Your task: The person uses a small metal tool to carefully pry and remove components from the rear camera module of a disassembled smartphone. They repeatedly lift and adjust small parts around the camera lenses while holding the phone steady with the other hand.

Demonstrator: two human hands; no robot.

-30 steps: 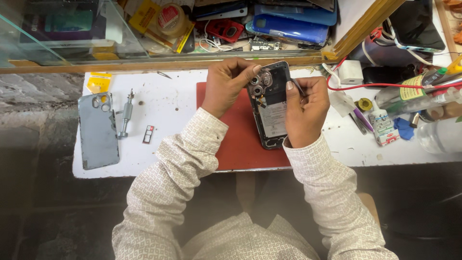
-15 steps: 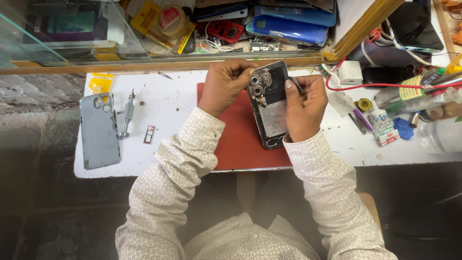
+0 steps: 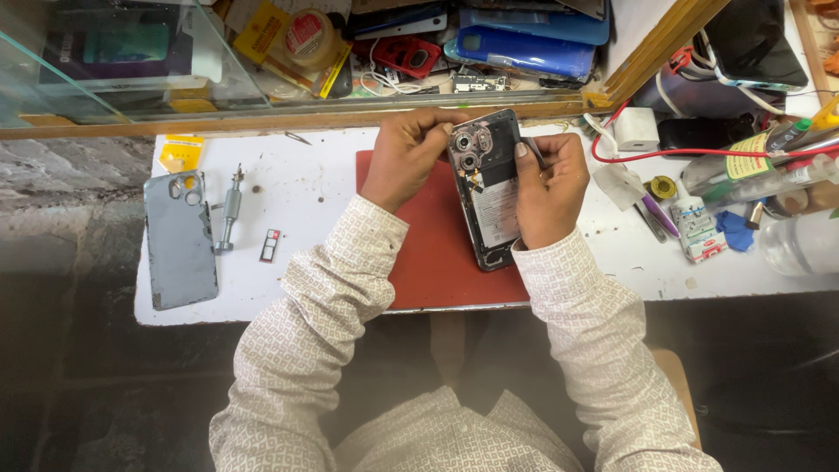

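Opened phone's (image 3: 486,188) right edge behind right hand (image 3: 549,188), its small parts unreadable

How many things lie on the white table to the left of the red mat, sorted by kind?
Grey phone back cover: 1
Metal screwdriver-like tool: 1
Small card tray: 1
Yellow packet: 1
Total: 4

The left hand and right hand hold the opened phone over the red mat.

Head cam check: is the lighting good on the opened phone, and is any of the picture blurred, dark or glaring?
Head view: the opened black phone with its back removed is evenly lit and sharp between the left hand and right hand; the white worktop is bright without harsh glare; the floor at lower left and right is dark; the glass panel at upper left shows faint reflections.
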